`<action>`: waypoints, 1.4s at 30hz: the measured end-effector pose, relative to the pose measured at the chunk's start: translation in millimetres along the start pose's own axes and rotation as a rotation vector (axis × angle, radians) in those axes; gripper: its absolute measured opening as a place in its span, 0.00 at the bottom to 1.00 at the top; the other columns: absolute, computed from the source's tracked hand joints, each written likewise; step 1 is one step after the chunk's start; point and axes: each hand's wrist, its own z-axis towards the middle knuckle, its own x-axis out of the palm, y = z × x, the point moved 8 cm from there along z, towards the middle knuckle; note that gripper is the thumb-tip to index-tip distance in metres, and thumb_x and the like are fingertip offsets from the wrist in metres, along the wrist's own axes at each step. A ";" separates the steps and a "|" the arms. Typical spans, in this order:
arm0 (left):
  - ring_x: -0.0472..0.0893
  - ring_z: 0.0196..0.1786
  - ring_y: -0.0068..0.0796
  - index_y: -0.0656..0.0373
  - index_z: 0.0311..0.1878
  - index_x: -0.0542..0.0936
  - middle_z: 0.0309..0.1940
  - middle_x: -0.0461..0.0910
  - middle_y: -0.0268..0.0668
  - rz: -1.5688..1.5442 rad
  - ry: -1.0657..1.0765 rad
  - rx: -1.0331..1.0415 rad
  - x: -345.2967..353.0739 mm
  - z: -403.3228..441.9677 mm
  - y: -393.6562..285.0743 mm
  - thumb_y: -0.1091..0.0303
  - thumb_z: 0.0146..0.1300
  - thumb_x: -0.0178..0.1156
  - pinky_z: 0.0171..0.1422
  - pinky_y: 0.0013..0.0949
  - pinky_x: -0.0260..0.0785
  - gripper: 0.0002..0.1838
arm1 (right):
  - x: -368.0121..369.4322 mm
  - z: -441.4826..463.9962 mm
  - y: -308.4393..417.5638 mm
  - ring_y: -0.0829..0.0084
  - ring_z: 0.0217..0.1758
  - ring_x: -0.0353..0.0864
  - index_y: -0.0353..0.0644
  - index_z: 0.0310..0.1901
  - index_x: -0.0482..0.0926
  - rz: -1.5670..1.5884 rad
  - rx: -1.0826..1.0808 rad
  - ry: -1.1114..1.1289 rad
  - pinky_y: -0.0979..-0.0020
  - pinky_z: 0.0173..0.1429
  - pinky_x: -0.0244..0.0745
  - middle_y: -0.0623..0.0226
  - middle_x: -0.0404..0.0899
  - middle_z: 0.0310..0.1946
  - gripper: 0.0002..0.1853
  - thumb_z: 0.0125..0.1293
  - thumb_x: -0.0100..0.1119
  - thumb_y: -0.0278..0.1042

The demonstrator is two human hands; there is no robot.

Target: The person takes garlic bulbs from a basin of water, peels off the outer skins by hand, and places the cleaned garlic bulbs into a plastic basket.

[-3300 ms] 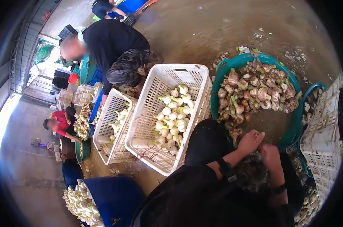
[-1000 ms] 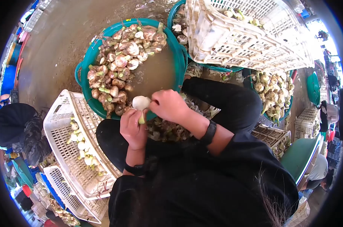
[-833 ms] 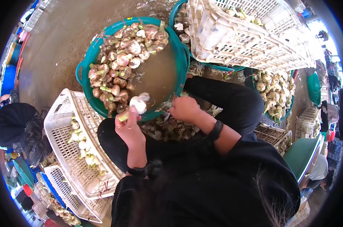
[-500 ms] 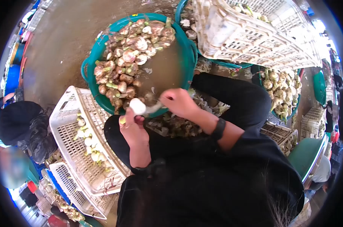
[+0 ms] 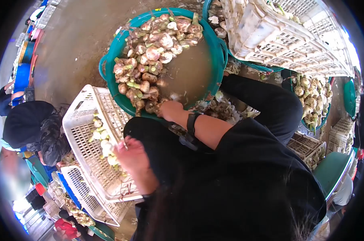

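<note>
Over the white plastic crate at my left, my left hand is slightly blurred, its fingers loosely apart. Just beyond its fingertips are peeled white garlic bulbs with short green stems, lying in the crate. My right hand reaches over the near rim of the green tub, its fingers closed around a muddy garlic bulb and partly hidden. Many soiled bulbs are heaped on the tub's left side, and brown water shows on its right.
Papery peelings lie between my legs and the tub. A large white crate stands at upper right, near a basket of garlic. A person in dark clothing sits at left, beside another white crate.
My left hand has moved from the tub's edge down to the crate, and the white bulb has left its fingers. My right hand has gone left to the muddy bulbs. The view has shifted.
</note>
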 end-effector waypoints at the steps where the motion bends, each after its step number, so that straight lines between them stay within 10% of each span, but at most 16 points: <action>1: 0.74 0.38 0.33 0.60 0.38 0.69 0.34 0.72 0.42 0.204 0.082 -0.035 15.1 2.6 13.0 0.59 0.59 0.53 0.43 0.34 0.70 0.13 | 9.7 6.1 -7.3 0.53 0.41 0.77 0.37 0.35 0.77 0.065 -0.017 -0.044 0.59 0.44 0.72 0.53 0.78 0.33 0.23 0.56 0.53 0.54; 5: 0.71 0.44 0.33 0.53 0.58 0.61 0.53 0.63 0.36 0.800 0.129 -0.059 45.6 8.8 73.2 0.50 0.62 0.49 0.41 0.34 0.67 0.26 | -11.3 -15.3 -28.0 0.52 0.39 0.77 0.37 0.32 0.77 0.243 -0.214 -0.165 0.57 0.41 0.71 0.51 0.78 0.31 0.20 0.61 0.49 0.49; 9: 0.71 0.30 0.20 0.56 0.50 0.71 0.34 0.73 0.29 0.927 0.251 -0.210 61.2 16.7 123.9 0.49 0.62 0.50 0.29 0.23 0.60 0.22 | -62.4 -81.7 -10.0 0.48 0.35 0.76 0.36 0.28 0.76 0.381 -0.272 -0.098 0.54 0.38 0.70 0.48 0.76 0.28 0.17 0.63 0.44 0.42; 11: 0.66 0.22 0.14 0.59 0.38 0.77 0.21 0.70 0.24 1.021 0.354 0.063 80.0 17.7 122.0 0.53 0.61 0.54 0.23 0.21 0.53 0.17 | -68.0 -95.7 -4.9 0.48 0.30 0.76 0.36 0.27 0.76 0.089 -0.402 -0.164 0.54 0.36 0.71 0.49 0.76 0.24 0.14 0.58 0.45 0.37; 18: 0.67 0.22 0.16 0.60 0.40 0.77 0.23 0.73 0.27 0.759 0.180 -0.280 80.4 1.2 129.4 0.57 0.60 0.54 0.26 0.20 0.56 0.15 | -79.9 -97.1 -12.2 0.52 0.25 0.77 0.36 0.29 0.77 0.160 -0.318 -0.270 0.57 0.35 0.73 0.50 0.76 0.22 0.13 0.55 0.46 0.37; 20: 0.69 0.23 0.18 0.57 0.47 0.76 0.26 0.75 0.29 0.689 0.227 -0.349 74.6 4.6 133.9 0.54 0.60 0.52 0.25 0.20 0.56 0.19 | -43.2 -94.7 -37.0 0.65 0.26 0.78 0.35 0.35 0.76 1.366 0.207 0.202 0.61 0.34 0.73 0.57 0.77 0.23 0.16 0.60 0.41 0.37; 21: 0.69 0.24 0.17 0.57 0.48 0.75 0.28 0.75 0.29 0.654 0.355 -0.331 81.8 3.5 136.7 0.53 0.60 0.52 0.26 0.19 0.56 0.20 | -44.8 -100.4 -36.6 0.72 0.25 0.77 0.34 0.33 0.77 1.386 0.233 0.218 0.66 0.30 0.72 0.62 0.76 0.22 0.15 0.61 0.41 0.36; 26: 0.72 0.29 0.18 0.58 0.52 0.72 0.32 0.76 0.31 0.991 0.525 -0.372 88.6 2.6 137.8 0.57 0.60 0.52 0.29 0.20 0.60 0.20 | -94.7 -110.5 -32.9 0.73 0.23 0.74 0.34 0.28 0.77 0.486 -0.355 -0.532 0.70 0.24 0.68 0.63 0.76 0.21 0.13 0.59 0.46 0.34; 28: 0.73 0.35 0.18 0.60 0.52 0.72 0.35 0.76 0.29 1.238 0.843 -0.180 106.9 -10.3 139.4 0.65 0.59 0.53 0.34 0.24 0.65 0.18 | -111.9 -125.3 -22.9 0.73 0.23 0.73 0.34 0.26 0.77 0.175 -0.525 -0.780 0.71 0.23 0.67 0.64 0.76 0.20 0.12 0.58 0.47 0.34; 30: 0.75 0.42 0.27 0.62 0.52 0.71 0.39 0.76 0.33 1.341 0.948 0.011 113.9 -25.3 134.4 0.75 0.55 0.54 0.44 0.31 0.68 0.19 | -61.6 -86.9 -74.9 0.72 0.25 0.73 0.36 0.26 0.77 1.103 0.162 -0.083 0.70 0.24 0.67 0.64 0.75 0.20 0.11 0.58 0.50 0.34; 31: 0.75 0.45 0.31 0.61 0.52 0.71 0.42 0.76 0.37 1.431 1.149 0.422 131.3 -43.6 125.8 0.76 0.54 0.55 0.49 0.32 0.67 0.20 | -49.5 -84.8 -81.8 0.72 0.26 0.74 0.38 0.32 0.77 1.253 0.286 0.029 0.70 0.25 0.68 0.65 0.75 0.25 0.10 0.60 0.51 0.36; 32: 0.75 0.48 0.36 0.61 0.53 0.72 0.45 0.75 0.42 1.479 1.329 0.858 141.8 -66.9 119.9 0.78 0.52 0.56 0.54 0.33 0.65 0.21 | -49.3 -83.9 -85.3 0.72 0.26 0.74 0.38 0.32 0.77 1.255 0.285 0.028 0.70 0.25 0.68 0.65 0.75 0.25 0.10 0.60 0.51 0.36; 34: 0.73 0.54 0.42 0.59 0.52 0.73 0.50 0.72 0.50 1.585 1.364 0.972 134.2 -67.1 126.8 0.81 0.51 0.56 0.59 0.35 0.64 0.22 | -40.5 -83.8 -79.0 0.73 0.29 0.74 0.40 0.39 0.75 1.595 0.206 0.143 0.71 0.26 0.70 0.66 0.76 0.32 0.11 0.63 0.49 0.37; 38: 0.73 0.55 0.40 0.63 0.51 0.72 0.51 0.73 0.44 1.244 0.957 0.592 111.8 -26.2 128.3 0.74 0.59 0.56 0.58 0.38 0.67 0.16 | -77.0 -106.0 -50.7 0.77 0.40 0.74 0.39 0.44 0.73 1.800 -0.280 0.020 0.73 0.44 0.70 0.68 0.76 0.38 0.12 0.67 0.45 0.38; 40: 0.74 0.53 0.40 0.64 0.48 0.72 0.49 0.74 0.41 0.203 0.488 -0.381 73.2 7.5 154.2 0.65 0.61 0.55 0.56 0.40 0.70 0.16 | -69.2 -120.6 -62.0 0.78 0.42 0.73 0.38 0.44 0.74 1.676 -0.315 0.014 0.75 0.48 0.67 0.68 0.76 0.39 0.14 0.68 0.44 0.39; 42: 0.75 0.50 0.38 0.59 0.47 0.72 0.46 0.75 0.39 0.087 0.222 -0.588 51.1 18.8 162.0 0.54 0.60 0.55 0.54 0.43 0.71 0.19 | -85.8 -148.4 -76.2 0.75 0.42 0.74 0.35 0.40 0.75 1.290 -0.373 -0.116 0.73 0.49 0.67 0.65 0.77 0.38 0.15 0.67 0.46 0.40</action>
